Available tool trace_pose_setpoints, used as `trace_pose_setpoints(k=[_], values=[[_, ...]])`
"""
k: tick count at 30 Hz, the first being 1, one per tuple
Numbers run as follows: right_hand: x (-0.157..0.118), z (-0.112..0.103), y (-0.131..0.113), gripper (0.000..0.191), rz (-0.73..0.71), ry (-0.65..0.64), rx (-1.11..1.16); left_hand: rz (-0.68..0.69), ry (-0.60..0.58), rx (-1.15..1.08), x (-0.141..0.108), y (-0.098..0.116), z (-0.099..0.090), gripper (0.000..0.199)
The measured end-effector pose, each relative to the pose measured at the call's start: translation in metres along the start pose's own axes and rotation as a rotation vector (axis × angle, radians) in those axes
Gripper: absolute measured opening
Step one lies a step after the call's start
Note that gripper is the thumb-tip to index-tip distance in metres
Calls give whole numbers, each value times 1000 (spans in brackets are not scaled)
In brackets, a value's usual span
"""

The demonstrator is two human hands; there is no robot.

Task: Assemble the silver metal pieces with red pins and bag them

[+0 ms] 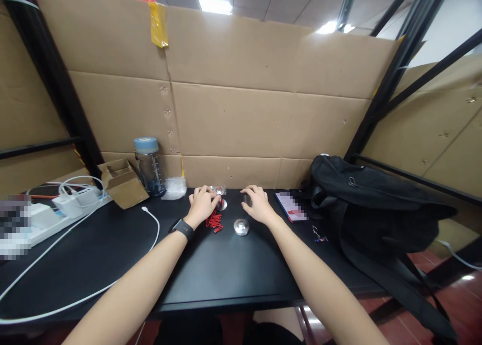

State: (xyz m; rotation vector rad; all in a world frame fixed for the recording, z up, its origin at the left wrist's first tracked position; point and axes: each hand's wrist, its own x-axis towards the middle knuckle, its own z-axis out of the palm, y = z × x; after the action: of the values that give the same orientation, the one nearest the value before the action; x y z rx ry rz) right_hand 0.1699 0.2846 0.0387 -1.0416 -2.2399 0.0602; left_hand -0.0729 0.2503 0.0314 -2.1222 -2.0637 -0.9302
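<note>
My left hand (pixel 203 204), with a dark watch on its wrist, curls its fingers down at the far side of the table. Its thumb and fingertips close at the edge of a shiny silver disc (pixel 224 204). Just in front lies a bunched red cord (pixel 214 222). My right hand (pixel 257 204) is bent round a small dark piece (pixel 247 200), with thumb and fingers on either side; its kind I cannot make out. Between the hands, nearer me, a round silver metal piece (pixel 241 227) lies on the black table (pixel 226 269).
Left stand a bottle with a blue lid (pixel 148 166), an open cardboard box (pixel 124 184), a clear plastic packet (pixel 175 188) and a white power strip (pixel 71 209) with a cable. Right are a phone (pixel 289 206), a keyring (pixel 319 234) and a black bag (pixel 376 209). Cardboard (pixel 263 119) walls the back.
</note>
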Motion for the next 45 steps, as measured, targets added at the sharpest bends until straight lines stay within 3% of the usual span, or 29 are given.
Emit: trace_pose_setpoints(k=[5,10,13,18,21,29,35,37,40,45], values=[[1,6,-15,68,-147,-66,182,69,2,-120,-4,15,-1,34],[2,9,-15,57,-149,-68,384,207,28,-185,-12,30,-5,36],[2,6,-12,54,-91,-68,440,196,71,-227,-14,33,-9,37],[1,4,-13,56,-13,-126,632,240,117,-243,-14,30,-9,15],[0,5,-16,57,-15,-160,713,297,98,-218,-15,28,-7,12],[1,-1,-17,48,-42,-144,506,340,78,-127,-13,26,-11,7],[3,-8,-9,43,-13,-105,402,198,77,-107,4,-11,-19,14],[4,-12,-4,44,-16,-96,381,171,39,-113,10,-29,-22,17],[5,-21,3,45,-55,-116,340,258,-101,-148,16,-52,-29,19],[4,-34,6,45,-116,-386,352,396,-398,-316,16,-56,-42,27]])
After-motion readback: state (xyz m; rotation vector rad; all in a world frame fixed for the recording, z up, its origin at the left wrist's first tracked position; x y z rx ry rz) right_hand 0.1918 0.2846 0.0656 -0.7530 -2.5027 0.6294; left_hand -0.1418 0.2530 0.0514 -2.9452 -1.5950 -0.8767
